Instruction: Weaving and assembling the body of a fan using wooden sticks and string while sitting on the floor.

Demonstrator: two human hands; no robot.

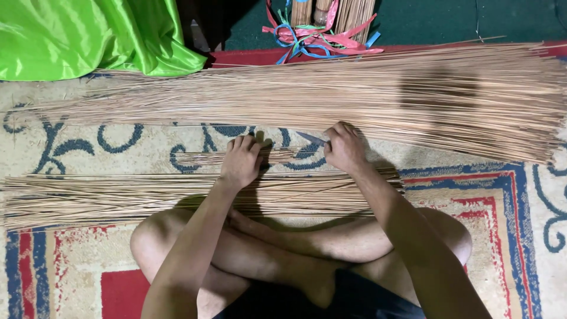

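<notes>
Thin sticks (260, 157) lie gripped in both closed hands, left (240, 160) and right (344, 147), between two larger stick piles (354, 94).

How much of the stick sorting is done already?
A smaller pile of sticks already lies by the crossed legs. In hand: the left hand and right hand grip a thin bunch of sticks between them. The big pile of sticks farther out is much larger, so most seems left.
</notes>
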